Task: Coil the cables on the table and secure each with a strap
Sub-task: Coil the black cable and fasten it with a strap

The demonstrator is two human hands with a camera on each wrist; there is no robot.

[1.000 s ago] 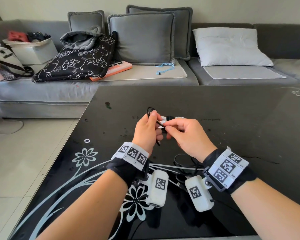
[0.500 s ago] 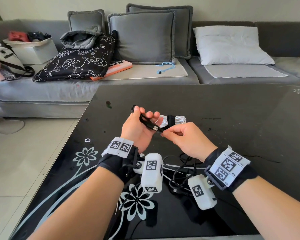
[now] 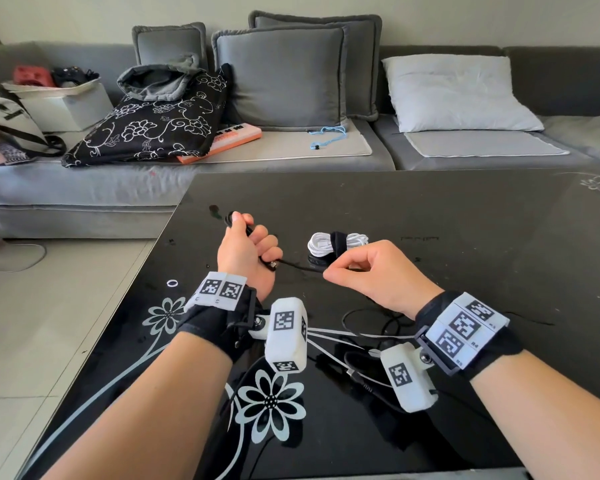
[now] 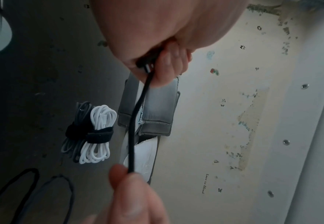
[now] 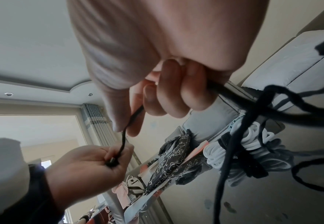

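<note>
A coiled white cable (image 3: 338, 243) bound by a black strap (image 3: 338, 241) lies on the black glass table (image 3: 465, 237), just beyond my right hand; it also shows as the white cable (image 4: 98, 133) with its strap (image 4: 99, 134). My left hand (image 3: 248, 252) grips the plug end of a black cable (image 3: 300, 267), with a small loop sticking out above the fist. My right hand (image 3: 364, 271) pinches the same black cable (image 4: 136, 115) a short way along. The rest of the black cable (image 3: 371, 320) trails in loose loops under my wrists.
A grey sofa (image 3: 291, 157) with cushions, a patterned black bag (image 3: 153, 126), a white pillow (image 3: 458, 95) and a white box (image 3: 63, 102) runs behind the table. The table's left edge (image 3: 118, 306) drops to a tiled floor. A small ring (image 3: 172, 283) lies near that edge.
The strapped white coil has left my hands and now lies on the table. My hands have drawn apart, stretching a short length of black cable between them.
</note>
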